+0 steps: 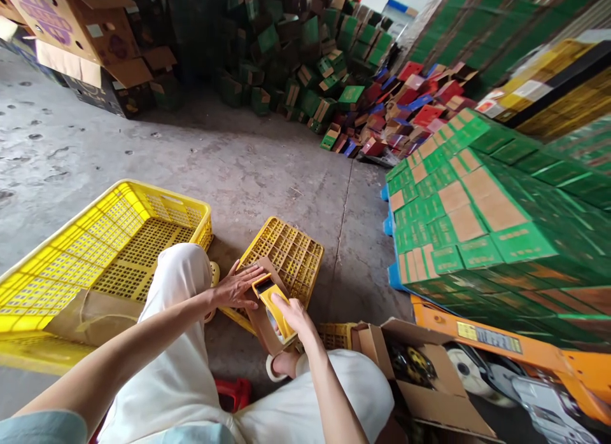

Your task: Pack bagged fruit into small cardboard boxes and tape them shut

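Right hand (294, 317) grips the yellow tape dispenser (268, 296), lengthwise along the cardboard (260, 328); left hand (233, 289) lies open beside its far end.

The right hand (292, 313) is wrapping over the yellow tool (273, 304), so part of its grip isn't showing. Knees are covering bits of the big crate (167, 208), and its left end is running off the frame. The open carton (429, 377) is getting cut off at the bottom, and whatever's inside is too dark to make out. Print on the green boxes (477, 250) is coming out too blurry to read, and the brown cartons (81, 24) are getting chopped off up top.
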`<state>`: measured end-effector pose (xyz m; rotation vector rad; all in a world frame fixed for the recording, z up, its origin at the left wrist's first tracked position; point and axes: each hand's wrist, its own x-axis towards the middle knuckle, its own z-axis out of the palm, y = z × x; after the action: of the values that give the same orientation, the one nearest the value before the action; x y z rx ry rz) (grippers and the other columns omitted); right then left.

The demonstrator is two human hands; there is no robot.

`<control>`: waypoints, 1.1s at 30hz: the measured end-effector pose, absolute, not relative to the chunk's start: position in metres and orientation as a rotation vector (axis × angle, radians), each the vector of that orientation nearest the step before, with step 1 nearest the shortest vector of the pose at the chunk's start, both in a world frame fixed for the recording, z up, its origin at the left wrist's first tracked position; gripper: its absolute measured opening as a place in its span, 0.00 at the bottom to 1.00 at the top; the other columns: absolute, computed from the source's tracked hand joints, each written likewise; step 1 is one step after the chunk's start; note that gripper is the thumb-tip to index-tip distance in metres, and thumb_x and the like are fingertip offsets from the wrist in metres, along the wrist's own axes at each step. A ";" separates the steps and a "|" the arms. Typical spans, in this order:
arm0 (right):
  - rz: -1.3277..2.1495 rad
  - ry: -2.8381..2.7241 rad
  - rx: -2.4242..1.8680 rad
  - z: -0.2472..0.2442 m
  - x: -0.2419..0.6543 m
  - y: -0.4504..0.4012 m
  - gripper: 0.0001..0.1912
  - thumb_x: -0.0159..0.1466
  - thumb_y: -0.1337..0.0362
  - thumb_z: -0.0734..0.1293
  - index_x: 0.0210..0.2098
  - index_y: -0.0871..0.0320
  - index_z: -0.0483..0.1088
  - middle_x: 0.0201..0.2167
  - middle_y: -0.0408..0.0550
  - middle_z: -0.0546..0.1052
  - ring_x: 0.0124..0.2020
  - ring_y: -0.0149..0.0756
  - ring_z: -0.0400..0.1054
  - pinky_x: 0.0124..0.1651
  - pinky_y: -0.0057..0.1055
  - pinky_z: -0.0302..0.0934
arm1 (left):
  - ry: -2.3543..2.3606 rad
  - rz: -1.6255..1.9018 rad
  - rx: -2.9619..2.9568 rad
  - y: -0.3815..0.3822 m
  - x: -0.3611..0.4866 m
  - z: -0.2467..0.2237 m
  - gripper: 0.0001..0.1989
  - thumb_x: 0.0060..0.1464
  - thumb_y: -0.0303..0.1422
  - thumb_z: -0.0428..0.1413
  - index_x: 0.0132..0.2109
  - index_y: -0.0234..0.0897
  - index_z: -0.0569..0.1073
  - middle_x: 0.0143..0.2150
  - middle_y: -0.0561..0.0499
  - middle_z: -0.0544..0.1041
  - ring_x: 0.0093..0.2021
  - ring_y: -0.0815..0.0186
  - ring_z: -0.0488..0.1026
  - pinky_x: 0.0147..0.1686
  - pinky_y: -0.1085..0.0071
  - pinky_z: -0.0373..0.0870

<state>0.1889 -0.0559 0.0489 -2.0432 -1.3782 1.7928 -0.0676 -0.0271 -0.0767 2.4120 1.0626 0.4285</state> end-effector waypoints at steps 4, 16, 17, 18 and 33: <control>1.783 -1.397 -2.030 0.052 0.188 -0.058 0.28 0.78 0.44 0.62 0.36 0.60 0.76 0.18 0.52 0.76 0.19 0.41 0.74 0.25 0.34 0.71 | 1.080 0.377 2.444 -0.028 -0.067 -0.078 0.54 0.62 0.70 0.54 0.84 0.52 0.47 0.84 0.42 0.55 0.81 0.40 0.56 0.79 0.39 0.32; 1.800 -1.339 -2.072 0.043 0.206 -0.077 0.27 0.76 0.40 0.62 0.36 0.57 0.73 0.20 0.53 0.79 0.20 0.42 0.77 0.24 0.31 0.72 | 1.102 0.250 2.432 -0.030 -0.060 -0.068 0.52 0.63 0.67 0.57 0.83 0.51 0.53 0.84 0.44 0.54 0.82 0.43 0.55 0.80 0.41 0.34; 1.796 -1.329 -2.084 0.043 0.208 -0.079 0.27 0.76 0.40 0.62 0.36 0.57 0.73 0.20 0.54 0.80 0.20 0.43 0.77 0.24 0.32 0.72 | 1.107 0.247 2.440 -0.030 -0.059 -0.069 0.52 0.63 0.67 0.57 0.83 0.50 0.52 0.84 0.43 0.54 0.82 0.43 0.55 0.80 0.40 0.35; 1.793 -1.323 -2.087 0.043 0.210 -0.081 0.27 0.76 0.40 0.62 0.36 0.57 0.73 0.20 0.54 0.80 0.21 0.43 0.77 0.24 0.32 0.73 | 1.114 0.247 2.450 -0.030 -0.059 -0.070 0.52 0.63 0.67 0.57 0.83 0.50 0.52 0.84 0.43 0.54 0.82 0.43 0.55 0.80 0.40 0.35; 1.774 -1.323 -2.082 0.049 0.200 -0.081 0.25 0.76 0.45 0.64 0.34 0.59 0.76 0.18 0.52 0.77 0.21 0.44 0.77 0.24 0.31 0.71 | 0.905 0.336 2.528 -0.044 -0.054 -0.077 0.58 0.64 0.68 0.54 0.85 0.43 0.40 0.84 0.38 0.53 0.83 0.43 0.51 0.80 0.44 0.40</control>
<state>0.2004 -0.0808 0.0491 -2.0821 -1.3233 1.7740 -0.0538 -0.0438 -0.0768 2.5285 0.9046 0.3355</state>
